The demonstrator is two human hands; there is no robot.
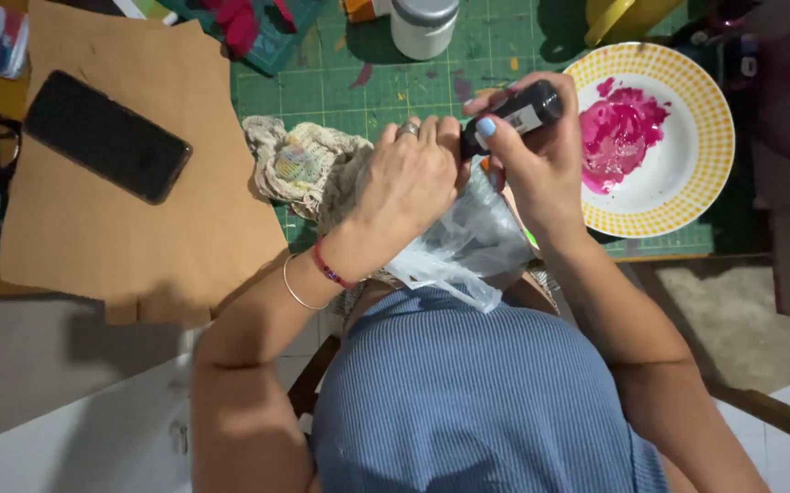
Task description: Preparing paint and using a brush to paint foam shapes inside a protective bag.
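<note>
Fingers (491,123) clasp black bottle (513,114) — plate (701,173) rim just beside.

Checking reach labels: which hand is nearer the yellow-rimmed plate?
Right. The right hand, holding a small dark bottle, sits just beside the plate; the left hand is farther away.

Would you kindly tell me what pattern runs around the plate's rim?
The plate has a yellow-and-white checked rim around a white centre, clearest in the head view.

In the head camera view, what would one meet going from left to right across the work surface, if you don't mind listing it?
Black phone on brown cardboard → stained cloth → left hand → right hand holding a small dark bottle → yellow-rimmed plate with pink paint.
</note>
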